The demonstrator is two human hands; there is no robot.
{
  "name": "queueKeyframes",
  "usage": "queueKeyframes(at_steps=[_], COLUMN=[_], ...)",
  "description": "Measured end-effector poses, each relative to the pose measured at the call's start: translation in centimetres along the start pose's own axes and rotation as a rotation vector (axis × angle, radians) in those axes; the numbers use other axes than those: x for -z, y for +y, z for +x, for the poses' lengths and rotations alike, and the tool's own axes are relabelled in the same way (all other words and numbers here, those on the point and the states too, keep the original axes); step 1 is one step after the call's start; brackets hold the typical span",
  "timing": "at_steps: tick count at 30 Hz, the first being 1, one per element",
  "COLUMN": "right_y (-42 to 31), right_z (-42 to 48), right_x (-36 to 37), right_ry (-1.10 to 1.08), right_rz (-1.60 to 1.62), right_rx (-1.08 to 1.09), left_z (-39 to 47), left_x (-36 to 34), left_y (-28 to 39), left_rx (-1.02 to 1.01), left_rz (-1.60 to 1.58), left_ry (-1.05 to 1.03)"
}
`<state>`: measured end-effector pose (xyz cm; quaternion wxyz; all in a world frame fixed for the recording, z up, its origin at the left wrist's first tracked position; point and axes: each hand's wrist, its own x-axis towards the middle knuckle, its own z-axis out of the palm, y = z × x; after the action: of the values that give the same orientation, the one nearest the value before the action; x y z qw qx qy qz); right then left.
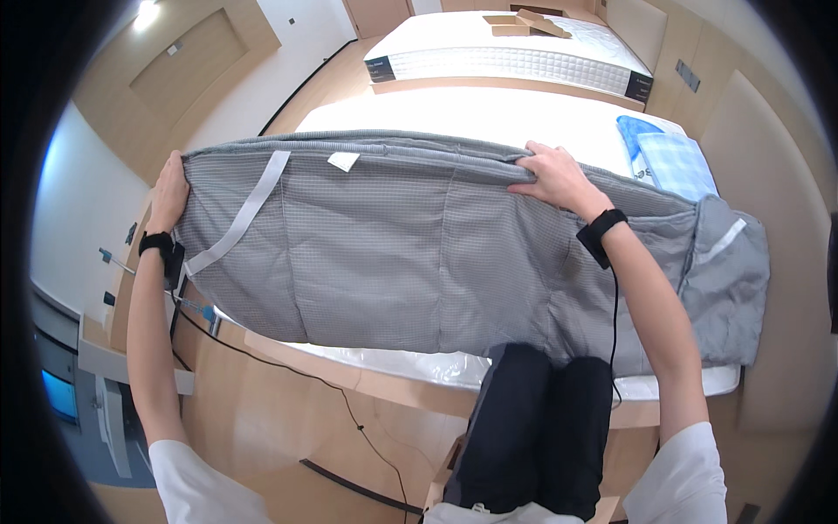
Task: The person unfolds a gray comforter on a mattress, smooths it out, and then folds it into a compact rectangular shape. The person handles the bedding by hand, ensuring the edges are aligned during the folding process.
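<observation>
A grey quilted mattress pad [366,249] with piped edges, pale elastic corner straps and a white tag is spread in folded layers before me, over a bed's near side. My left hand [171,191] grips its far-left corner, beside an elastic strap [243,213]. With my right hand [553,177] I pinch the far piped edge, right of the middle, thumb below and fingers above. The pad's right end lies bunched on the bed, with another strap [720,241] showing. Under the pad, the plastic-wrapped edge of the mattress [419,367] shows along the near side.
Blue checked fabric [677,160] lies at the bed's far right. Behind stands another mattress [497,65] bearing an open cardboard box [524,25]. A padded headboard [772,262] is at the right. A black cable [340,390] hangs across the near left, above the wooden floor [262,406].
</observation>
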<state>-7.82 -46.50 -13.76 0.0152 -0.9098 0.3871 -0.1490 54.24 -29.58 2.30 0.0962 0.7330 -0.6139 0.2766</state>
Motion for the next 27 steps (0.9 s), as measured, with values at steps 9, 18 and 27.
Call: queueKeyframes(at_steps=[9, 18, 27], right_y=[2.6, 13.0, 21.6], right_z=[7.3, -3.9, -9.1], right_x=[-13.1, -23.0, -19.0], right_ry=[-0.215, -0.439, -0.072], right_rz=[0.079, 0.217, 0.397], right_rx=[-0.169, -0.557, -0.464], left_z=[4.3, -2.2, 1.6], left_x=[-21.6, -29.4, -32.7], left_y=[21.1, 54.3, 55.3], left_rx=[0.133, -0.398, -0.505], left_rz=[0.316, -0.561, -0.593], left_ry=[-0.431, -0.709, -0.839])
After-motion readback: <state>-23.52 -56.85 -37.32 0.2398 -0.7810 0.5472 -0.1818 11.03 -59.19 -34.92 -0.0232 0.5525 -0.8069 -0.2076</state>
